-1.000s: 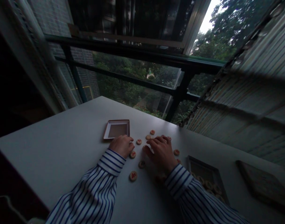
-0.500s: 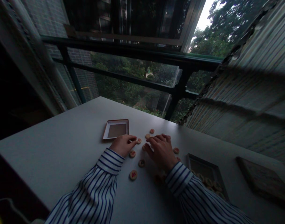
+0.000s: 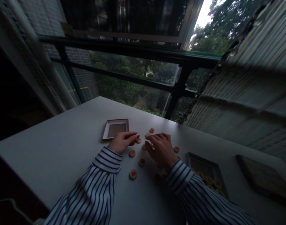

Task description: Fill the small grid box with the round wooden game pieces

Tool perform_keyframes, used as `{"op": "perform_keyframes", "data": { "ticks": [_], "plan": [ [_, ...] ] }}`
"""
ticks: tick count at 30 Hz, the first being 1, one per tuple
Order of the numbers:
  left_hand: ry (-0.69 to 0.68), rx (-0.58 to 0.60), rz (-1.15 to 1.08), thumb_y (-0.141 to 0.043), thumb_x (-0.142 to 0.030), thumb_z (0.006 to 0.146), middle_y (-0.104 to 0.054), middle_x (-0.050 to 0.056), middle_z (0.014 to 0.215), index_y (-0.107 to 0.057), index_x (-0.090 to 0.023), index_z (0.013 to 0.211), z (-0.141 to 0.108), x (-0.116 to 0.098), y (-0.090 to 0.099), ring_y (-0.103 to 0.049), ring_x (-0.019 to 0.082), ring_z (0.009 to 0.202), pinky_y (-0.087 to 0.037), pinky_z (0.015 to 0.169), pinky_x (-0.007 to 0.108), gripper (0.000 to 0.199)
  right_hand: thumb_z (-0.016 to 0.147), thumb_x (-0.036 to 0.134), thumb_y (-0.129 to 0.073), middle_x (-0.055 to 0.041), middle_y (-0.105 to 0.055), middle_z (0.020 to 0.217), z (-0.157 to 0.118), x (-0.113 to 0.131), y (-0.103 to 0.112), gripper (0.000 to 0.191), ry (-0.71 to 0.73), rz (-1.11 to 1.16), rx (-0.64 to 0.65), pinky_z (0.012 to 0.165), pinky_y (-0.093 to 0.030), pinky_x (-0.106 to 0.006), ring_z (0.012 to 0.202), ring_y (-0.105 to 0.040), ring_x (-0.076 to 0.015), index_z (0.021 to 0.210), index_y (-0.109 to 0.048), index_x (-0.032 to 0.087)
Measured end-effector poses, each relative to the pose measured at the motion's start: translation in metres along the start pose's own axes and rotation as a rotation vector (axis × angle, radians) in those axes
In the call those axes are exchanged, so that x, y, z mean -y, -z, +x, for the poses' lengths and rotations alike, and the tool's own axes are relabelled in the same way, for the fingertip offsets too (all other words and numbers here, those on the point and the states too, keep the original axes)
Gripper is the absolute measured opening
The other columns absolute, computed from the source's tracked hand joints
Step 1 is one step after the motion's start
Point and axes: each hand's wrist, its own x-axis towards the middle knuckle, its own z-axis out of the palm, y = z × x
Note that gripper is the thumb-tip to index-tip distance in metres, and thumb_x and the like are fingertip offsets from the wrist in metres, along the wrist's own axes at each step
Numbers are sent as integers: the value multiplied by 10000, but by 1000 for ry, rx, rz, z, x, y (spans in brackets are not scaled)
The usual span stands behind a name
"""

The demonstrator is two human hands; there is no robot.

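Note:
Between the thumb and fingers of my left hand (image 3: pixel 122 142) is a small round piece (image 3: pixel 137 136) with a dark mark, held just above a red-marked piece (image 3: pixel 138 141) on the white table (image 3: pixel 70 140). My right hand (image 3: pixel 162 149) is spread with bent fingers over more pieces, its fingertips beside a plain round piece (image 3: pixel 147 135). What lies under the palm is hidden. Nearer me are a red-marked piece (image 3: pixel 133 174) and a dark-marked piece (image 3: pixel 142 162). An open shallow box (image 3: pixel 105 132) with a red-brown rim sits behind my left hand.
On the right, a grey tray (image 3: pixel 219 175) contains several round pieces, partly behind my right sleeve. Further right lies a dark flat rectangular lid or box (image 3: pixel 262 178). Beyond the table are a dark green railing (image 3: pixel 124 50) and a curtain (image 3: pixel 255 84).
My left hand has lifted slightly and now shows a dark-marked piece at its fingertips. The right hand stays nearly in place, and the view has shifted a little.

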Motion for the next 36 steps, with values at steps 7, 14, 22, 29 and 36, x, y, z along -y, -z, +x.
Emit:
{"op": "perform_keyframes", "data": {
  "ticks": [7,14,22,29,36],
  "plan": [
    [9,61,-65,-625,-318,677,-673,95,844,-596,-115,958,0,3,-1,-623,171,801,-474,738,308,348,819,271,-450,-43,-633,943,1,4,4,220,21,37,-4,869,-245,-370,904,-514,-185,1012,-544,222],
    [-4,120,-32,-615,-302,691,-660,75,834,-589,-117,924,-5,-1,-8,-623,148,743,-481,697,290,298,825,289,-459,-59,-617,966,2,8,8,221,90,109,12,814,-293,-333,897,-516,-182,1024,-520,215],
    [-3,155,-63,-642,-328,656,-651,40,711,-579,-125,870,-4,1,-10,-607,125,654,-465,640,266,302,838,344,-442,-51,-616,923,1,9,7,203,95,133,3,814,-289,-321,886,-521,-172,959,-534,209],
    [-2,145,1,-624,-303,662,-650,43,709,-579,-116,853,-5,2,-10,-593,121,638,-461,624,263,272,827,305,-462,-47,-611,900,0,9,3,178,95,97,-12,822,-285,-318,867,-521,-162,944,-550,202],
    [-69,88,212,-609,-276,642,-655,48,680,-623,-100,840,-4,0,-8,-575,133,609,-454,597,263,265,832,319,-441,-58,-612,905,0,10,1,219,88,72,0,821,-293,-329,876,-523,-174,976,-557,200]
  ]
}}
